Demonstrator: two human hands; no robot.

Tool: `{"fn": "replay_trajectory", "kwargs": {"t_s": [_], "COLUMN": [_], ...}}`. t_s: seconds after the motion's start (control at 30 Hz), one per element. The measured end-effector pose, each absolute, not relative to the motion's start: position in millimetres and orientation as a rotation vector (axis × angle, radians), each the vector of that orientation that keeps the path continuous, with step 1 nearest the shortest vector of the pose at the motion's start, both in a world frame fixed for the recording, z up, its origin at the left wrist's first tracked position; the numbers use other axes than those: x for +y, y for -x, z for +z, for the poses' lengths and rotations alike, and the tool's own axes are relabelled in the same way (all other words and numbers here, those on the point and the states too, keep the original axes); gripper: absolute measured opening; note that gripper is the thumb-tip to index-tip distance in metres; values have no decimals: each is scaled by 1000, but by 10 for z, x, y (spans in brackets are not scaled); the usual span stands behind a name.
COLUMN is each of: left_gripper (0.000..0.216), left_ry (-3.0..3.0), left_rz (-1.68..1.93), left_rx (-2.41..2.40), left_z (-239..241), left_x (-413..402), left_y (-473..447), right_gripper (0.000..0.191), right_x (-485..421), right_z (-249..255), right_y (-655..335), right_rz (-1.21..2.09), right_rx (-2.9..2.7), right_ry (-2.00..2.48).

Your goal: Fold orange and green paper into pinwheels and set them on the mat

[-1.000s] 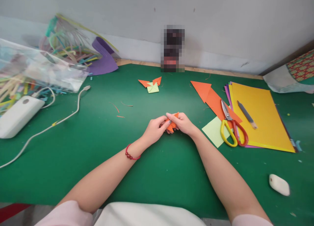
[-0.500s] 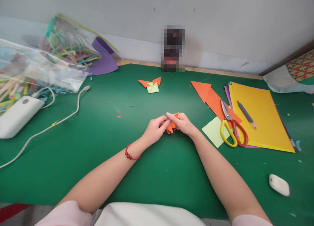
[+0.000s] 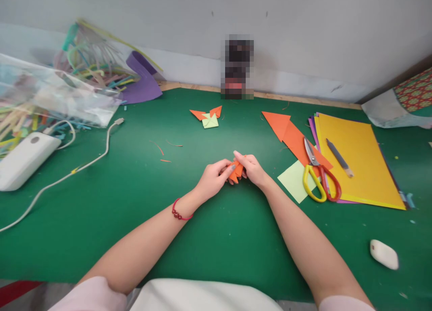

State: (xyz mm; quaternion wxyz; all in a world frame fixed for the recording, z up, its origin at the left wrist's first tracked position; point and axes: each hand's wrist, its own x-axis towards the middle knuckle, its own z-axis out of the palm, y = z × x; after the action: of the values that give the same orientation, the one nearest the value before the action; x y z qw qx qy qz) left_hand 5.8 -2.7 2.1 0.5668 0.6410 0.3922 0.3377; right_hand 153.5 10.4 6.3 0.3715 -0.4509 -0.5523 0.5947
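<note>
Above the middle of the green table (image 3: 222, 230), a small folded piece of orange paper (image 3: 236, 170) is between my hands. My left hand (image 3: 218, 176) pinches it from the left, thumb on top. On the other side, my right hand (image 3: 253, 168) grips its right edge, with the thumb raised along the top. Fingers hide much of the folds. Farther back lies a folded origami piece (image 3: 210, 120) of pale green paper with orange points on either side. Orange paper sheets (image 3: 297, 142) and a pale green square (image 3: 297, 185) lie to the right.
Scissors (image 3: 315, 171) with yellow and red handles rest on the papers. A pen-like cutter (image 3: 339, 157) lies on yellow paper (image 3: 367, 167). At right is a white case (image 3: 384, 254). On the left are a white power bank (image 3: 29, 160), its cable (image 3: 91, 160) and a plastic bag (image 3: 67, 90) of strips.
My right thumb has lifted and shifted slightly right, baring more of the orange paper. The left hand and the things on the table stay where they were.
</note>
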Motion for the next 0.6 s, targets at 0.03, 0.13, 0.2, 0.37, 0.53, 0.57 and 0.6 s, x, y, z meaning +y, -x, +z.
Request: {"fn": "replay_trajectory", "kwargs": {"t_s": [0.03,0.13,0.2,0.37,0.53,0.57,0.6], "left_gripper": [24,24,24,26,25,25,25], "left_ry": [-1506,-1508,-1515,-1527,-1505,-1500,-1493], "left_rz": [794,792,788,779,775,775,774], "left_rx": [919,917,925,949,957,958,955], "left_z": [24,30,35,52,53,53,52], "left_x": [-27,-28,-29,-31,-34,-33,-32], "left_y": [-57,-53,-51,-56,-55,-53,-51], "right_gripper": [63,62,61,60,61,61,61], "right_x": [104,104,103,99,97,97,97], "right_z": [65,71,71,63,67,71,75], "right_y": [-1537,-1544,-1547,-1554,-1554,-1553,-1552], "right_rz": [1528,1548,1557,1559,1558,1559,1562], "right_rx": [-1416,-1407,-1400,-1410,-1411,-1411,-1413], "right_ry": [1148,1136,1136,1138,1144,1143,1139]}}
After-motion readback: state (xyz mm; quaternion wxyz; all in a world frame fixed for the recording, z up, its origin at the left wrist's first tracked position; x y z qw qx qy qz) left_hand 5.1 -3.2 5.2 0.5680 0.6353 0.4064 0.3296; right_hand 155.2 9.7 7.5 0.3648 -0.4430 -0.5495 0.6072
